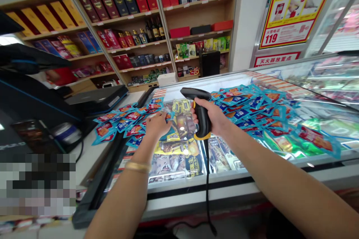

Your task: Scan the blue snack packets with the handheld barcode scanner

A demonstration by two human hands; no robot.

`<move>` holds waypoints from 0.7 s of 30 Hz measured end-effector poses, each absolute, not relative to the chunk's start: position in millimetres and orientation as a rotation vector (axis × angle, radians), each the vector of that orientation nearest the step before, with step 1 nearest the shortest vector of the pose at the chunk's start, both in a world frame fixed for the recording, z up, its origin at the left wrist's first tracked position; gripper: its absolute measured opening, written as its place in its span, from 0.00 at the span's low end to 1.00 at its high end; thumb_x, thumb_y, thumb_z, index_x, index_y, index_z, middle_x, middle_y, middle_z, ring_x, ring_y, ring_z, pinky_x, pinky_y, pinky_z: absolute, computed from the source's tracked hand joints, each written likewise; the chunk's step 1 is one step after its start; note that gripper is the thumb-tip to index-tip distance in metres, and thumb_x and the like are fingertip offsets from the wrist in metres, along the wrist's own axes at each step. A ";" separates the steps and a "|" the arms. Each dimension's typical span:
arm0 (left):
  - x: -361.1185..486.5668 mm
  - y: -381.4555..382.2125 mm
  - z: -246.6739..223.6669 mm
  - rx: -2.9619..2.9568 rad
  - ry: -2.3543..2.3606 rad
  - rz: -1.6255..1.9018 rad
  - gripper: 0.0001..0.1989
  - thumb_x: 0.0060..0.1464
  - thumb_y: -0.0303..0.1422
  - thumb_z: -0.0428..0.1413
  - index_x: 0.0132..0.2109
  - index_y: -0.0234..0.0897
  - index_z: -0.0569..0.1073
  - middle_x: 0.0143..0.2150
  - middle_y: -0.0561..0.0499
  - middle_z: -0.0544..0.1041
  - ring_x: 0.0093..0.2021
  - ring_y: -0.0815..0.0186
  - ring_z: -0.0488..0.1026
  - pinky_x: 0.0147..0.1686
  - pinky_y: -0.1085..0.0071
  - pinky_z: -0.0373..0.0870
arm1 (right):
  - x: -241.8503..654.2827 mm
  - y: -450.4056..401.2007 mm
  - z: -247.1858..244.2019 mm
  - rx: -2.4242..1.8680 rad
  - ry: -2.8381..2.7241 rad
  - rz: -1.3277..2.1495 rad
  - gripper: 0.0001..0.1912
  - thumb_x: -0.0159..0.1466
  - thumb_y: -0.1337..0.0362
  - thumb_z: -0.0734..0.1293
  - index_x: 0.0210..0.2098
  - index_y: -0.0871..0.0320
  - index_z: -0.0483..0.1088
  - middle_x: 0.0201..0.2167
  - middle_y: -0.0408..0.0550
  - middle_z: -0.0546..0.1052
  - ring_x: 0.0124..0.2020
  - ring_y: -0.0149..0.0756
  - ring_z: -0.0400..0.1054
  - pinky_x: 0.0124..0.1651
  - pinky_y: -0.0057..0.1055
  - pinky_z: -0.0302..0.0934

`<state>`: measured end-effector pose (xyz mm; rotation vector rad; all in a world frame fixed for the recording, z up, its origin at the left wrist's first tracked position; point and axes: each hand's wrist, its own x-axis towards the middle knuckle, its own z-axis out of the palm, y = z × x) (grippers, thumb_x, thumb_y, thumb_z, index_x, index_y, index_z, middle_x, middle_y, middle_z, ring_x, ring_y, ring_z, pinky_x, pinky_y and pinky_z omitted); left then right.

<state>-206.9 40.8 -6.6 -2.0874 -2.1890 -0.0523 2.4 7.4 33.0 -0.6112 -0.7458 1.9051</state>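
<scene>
Scanning apparently in hand: right hand [212, 115] grasps scanner [203, 120] above freezer [174, 204]; left hand [157, 124] at packets [132, 116] along its left edge, grip unclear; next move calls for aiming at one packet.

Out in front stretched the left forearm [126, 198], angled up and inward, and the left hand [158, 124] was palm down, fingers bent, their tips hard to make out! Opposite, the right forearm [269, 162] slanted in from the lower right, the right hand [214, 115] curled in a grip!
</scene>
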 end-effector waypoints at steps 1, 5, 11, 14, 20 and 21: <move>-205.9 39.2 -7.4 -2.082 -2.167 -0.080 0.25 0.59 0.37 0.46 0.62 0.40 0.66 0.61 0.40 0.70 0.60 0.50 0.67 0.58 0.51 0.60 | 1.3 6.6 28.1 -0.633 -0.723 1.909 0.11 0.62 0.60 0.67 0.27 0.61 0.68 0.19 0.42 0.68 0.17 0.25 0.61 0.18 0.21 0.58; -205.2 34.7 -6.1 -2.060 -2.124 -0.264 0.20 0.61 0.34 0.45 0.56 0.40 0.72 0.52 0.41 0.77 0.52 0.51 0.74 0.52 0.56 0.66 | 1.2 4.9 13.6 -0.705 -0.672 1.933 0.11 0.64 0.62 0.65 0.26 0.61 0.68 0.19 0.43 0.68 0.17 0.25 0.60 0.18 0.21 0.58; -208.3 35.5 -7.1 -1.961 -2.169 -1.013 0.20 0.64 0.38 0.41 0.49 0.32 0.73 0.39 0.40 0.79 0.41 0.54 0.78 0.40 0.63 0.72 | 3.1 6.4 6.8 -0.723 -0.697 1.968 0.10 0.62 0.61 0.66 0.28 0.61 0.68 0.20 0.42 0.68 0.18 0.25 0.60 0.18 0.21 0.58; -204.9 37.6 -14.9 -2.108 -2.179 -1.477 0.20 0.64 0.41 0.41 0.49 0.34 0.71 0.36 0.45 0.78 0.31 0.61 0.78 0.27 0.70 0.71 | 4.2 4.9 7.5 -0.708 -0.706 1.960 0.09 0.61 0.61 0.67 0.28 0.61 0.69 0.21 0.42 0.68 0.19 0.25 0.61 0.19 0.21 0.58; -195.1 35.7 -25.8 -2.282 -2.222 -1.591 0.13 0.58 0.39 0.48 0.41 0.36 0.71 0.33 0.49 0.76 0.25 0.65 0.76 0.20 0.74 0.67 | 4.9 1.6 8.4 -0.735 -0.726 1.977 0.09 0.62 0.62 0.66 0.28 0.61 0.69 0.21 0.42 0.68 0.19 0.25 0.61 0.19 0.22 0.58; -193.8 34.1 -25.0 -2.298 -2.231 -1.512 0.11 0.56 0.37 0.49 0.41 0.36 0.71 0.33 0.50 0.76 0.25 0.65 0.76 0.21 0.73 0.67 | 4.8 1.6 7.6 -0.743 -0.739 1.985 0.09 0.62 0.62 0.66 0.29 0.61 0.70 0.22 0.42 0.68 0.19 0.25 0.61 0.19 0.22 0.58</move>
